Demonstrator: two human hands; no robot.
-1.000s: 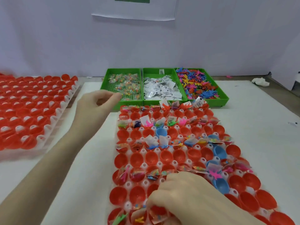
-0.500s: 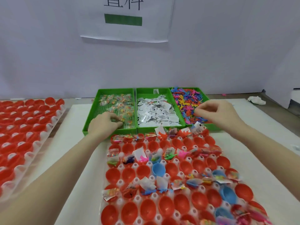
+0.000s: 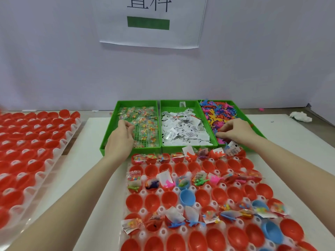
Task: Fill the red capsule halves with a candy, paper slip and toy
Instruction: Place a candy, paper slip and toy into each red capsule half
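Observation:
A white holder (image 3: 143, 178) in front of me carries rows of red capsule halves (image 3: 151, 171); some hold candy, slips and toys, others are bare. Behind it stand three green trays: candy packets (image 3: 145, 124), paper slips (image 3: 183, 131) and coloured toys (image 3: 219, 113). My left hand (image 3: 120, 138) is inside the candy tray, fingers curled round a candy packet at its near left. My right hand (image 3: 235, 131) reaches into the near end of the toy tray, with thumb and fingertips pinching into the toy pile.
A second holder of red capsule halves (image 3: 32, 142) lies at the left. A few blue halves (image 3: 187, 197) sit among the red ones. There is a crumpled tissue (image 3: 301, 116) at the far right and a paper sign (image 3: 150, 22) on the wall.
My right hand left the capsule holder's near end and moved up into the toy tray. My left hand went into the candy tray and curled over the packets. The view tilted up.

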